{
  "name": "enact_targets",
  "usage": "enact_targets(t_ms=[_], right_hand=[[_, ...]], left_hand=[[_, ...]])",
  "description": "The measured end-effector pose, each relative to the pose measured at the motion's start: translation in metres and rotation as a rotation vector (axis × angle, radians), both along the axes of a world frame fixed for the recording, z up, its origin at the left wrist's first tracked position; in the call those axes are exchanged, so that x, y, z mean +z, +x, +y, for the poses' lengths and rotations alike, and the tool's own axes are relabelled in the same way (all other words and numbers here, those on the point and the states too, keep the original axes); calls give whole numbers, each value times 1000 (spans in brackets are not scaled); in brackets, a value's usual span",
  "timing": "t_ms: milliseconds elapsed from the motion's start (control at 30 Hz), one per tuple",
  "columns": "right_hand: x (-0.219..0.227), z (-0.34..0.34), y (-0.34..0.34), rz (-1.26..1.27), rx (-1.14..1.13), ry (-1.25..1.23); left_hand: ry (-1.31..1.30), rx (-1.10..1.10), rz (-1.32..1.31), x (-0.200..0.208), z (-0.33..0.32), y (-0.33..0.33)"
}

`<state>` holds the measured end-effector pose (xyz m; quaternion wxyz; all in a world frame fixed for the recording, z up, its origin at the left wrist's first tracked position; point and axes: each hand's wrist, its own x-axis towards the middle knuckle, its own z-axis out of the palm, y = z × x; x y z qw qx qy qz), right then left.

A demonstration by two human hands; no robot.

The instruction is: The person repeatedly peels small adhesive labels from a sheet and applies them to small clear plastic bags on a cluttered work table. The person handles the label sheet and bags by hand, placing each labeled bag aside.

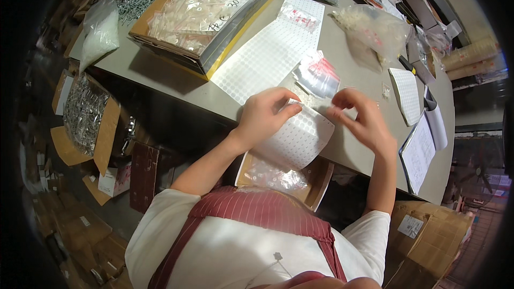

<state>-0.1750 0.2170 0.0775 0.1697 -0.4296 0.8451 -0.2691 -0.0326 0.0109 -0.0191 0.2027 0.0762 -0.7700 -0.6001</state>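
Observation:
My left hand [266, 116] pinches the upper edge of a sheet of round clear stickers [304, 134] between thumb and index finger. The sheet bends down over the table's front edge. Just beyond its right corner is my right hand [367, 123], thumb and fingers curled together; whatever they hold, if anything, is too small to make out. Small printed plastic bags [317, 77] lie in a stack beyond the hands. Another long sticker sheet [267, 53] stretches from there toward the back. Below the hanging sheet, an open drawer [319, 186] holds clear plastic packets [276, 175].
A cardboard box [206, 69] of filled small bags stands at the back left, beside a bag of white pieces [100, 37] and loose screws [142, 5]. To the right are a large plastic bag [372, 29], a sticker pad [405, 93] and a clipboard [418, 152].

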Motion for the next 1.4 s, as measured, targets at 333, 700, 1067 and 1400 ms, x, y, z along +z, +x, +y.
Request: enact_targets(t_ms=[333, 700, 1067, 1400], right_hand=[[-41, 2, 31, 498, 83, -50], [-76, 4, 44, 848, 15, -183], [-75, 8, 34, 613, -21, -267], [-78, 3, 38, 628, 7, -223]], left_hand=[[-55, 50, 40, 0, 2, 0], [-89, 86, -20, -1, 3, -2], [-45, 100, -6, -2, 4, -3], [-76, 98, 9, -4, 3, -3]])
